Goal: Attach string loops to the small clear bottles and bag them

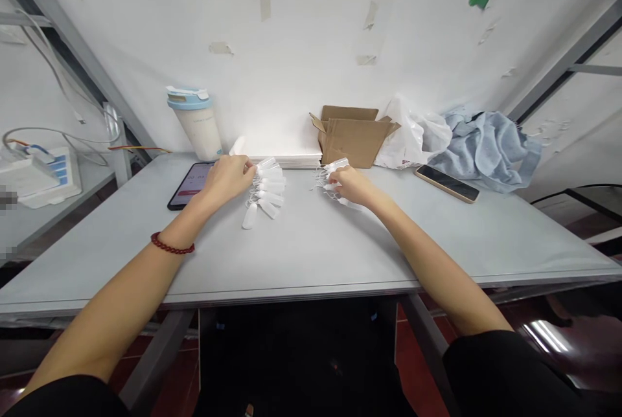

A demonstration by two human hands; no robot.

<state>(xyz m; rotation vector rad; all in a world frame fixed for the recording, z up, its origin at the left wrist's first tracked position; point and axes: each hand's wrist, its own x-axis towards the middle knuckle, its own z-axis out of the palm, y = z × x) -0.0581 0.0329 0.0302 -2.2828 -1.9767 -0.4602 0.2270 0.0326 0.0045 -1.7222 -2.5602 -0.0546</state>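
Observation:
My left hand [227, 177] is closed on a bunch of small white tags on strings [266, 189] that fan out over the grey table [311, 242]. A red bead bracelet sits on that wrist. My right hand [350, 185] is closed on another small bunch of white string tags [331, 171], a little to the right. Both hands rest near the table's far middle, about a hand's width apart.
A dark phone [187, 185] with a lit screen lies left of my left hand, behind it a lidded cup [195, 120]. An open cardboard box [350, 135], a white plastic bag [413, 135], a blue cloth [486, 145] and a second phone [447, 184] stand at the back right.

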